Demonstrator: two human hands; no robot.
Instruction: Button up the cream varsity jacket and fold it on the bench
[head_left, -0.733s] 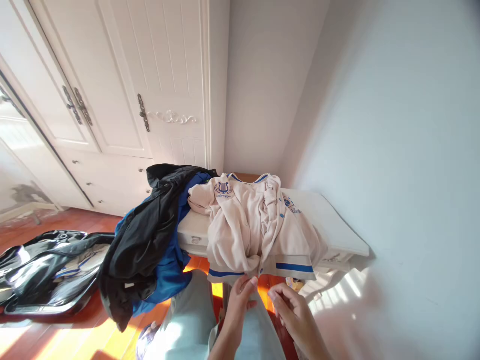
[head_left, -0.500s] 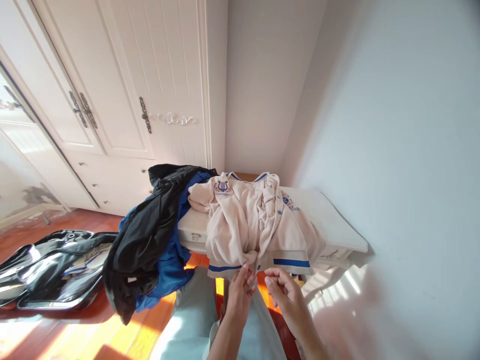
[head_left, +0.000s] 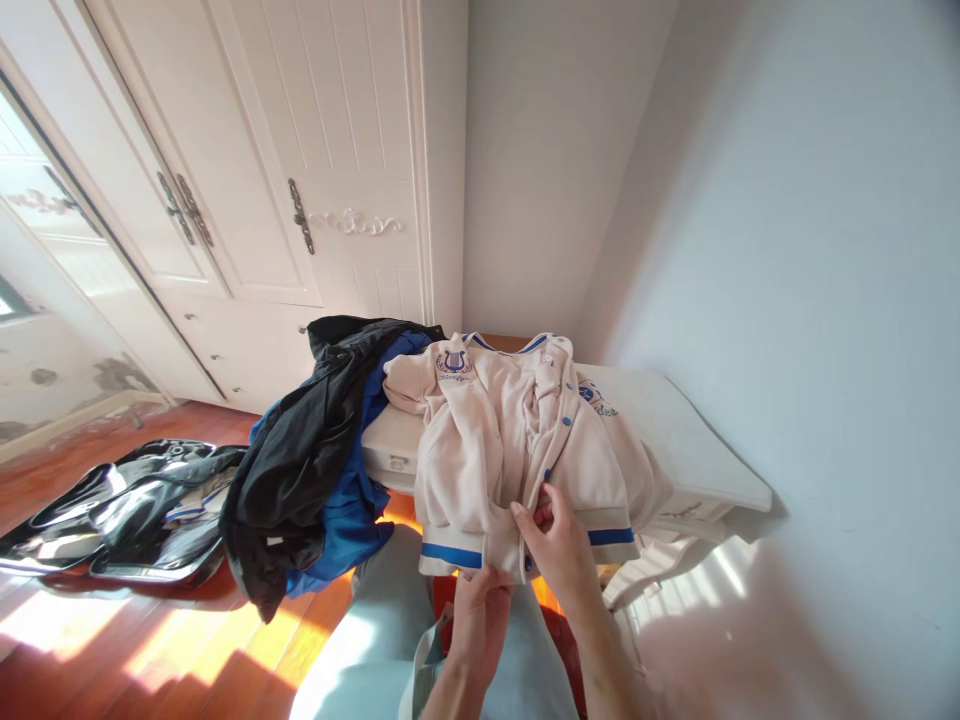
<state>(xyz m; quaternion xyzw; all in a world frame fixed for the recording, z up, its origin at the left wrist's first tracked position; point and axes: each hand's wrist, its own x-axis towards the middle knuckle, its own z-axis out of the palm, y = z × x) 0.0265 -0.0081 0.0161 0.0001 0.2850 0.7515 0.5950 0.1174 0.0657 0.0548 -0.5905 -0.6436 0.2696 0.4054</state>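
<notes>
A cream jacket [head_left: 465,460] with blue-striped ribbed hem, blue snap buttons and blue emblems lies front up over a white table [head_left: 697,430], its hem hanging over the near edge. At the middle of the hem, my left hand [head_left: 482,610] pinches the ribbed band from below, its fingertips partly behind the cloth. My right hand [head_left: 551,545] grips the button edge of the front just above the hem, thumb and fingers closed on the cloth. Left of the jacket, a black jacket [head_left: 300,450] and blue garment [head_left: 352,540] drape over the table's end.
An open suitcase [head_left: 142,510] with clothes inside lies on the wooden floor [head_left: 180,640] at left. A white wardrobe [head_left: 360,130] stands behind the table. The pale wall [head_left: 825,250] rises along the right side. My legs [head_left: 382,630] are under the hanging hem.
My right hand has moved up and left onto the jacket's button edge and closed on it. My left hand has shifted lower, and the front hem is pulled down and flatter.
</notes>
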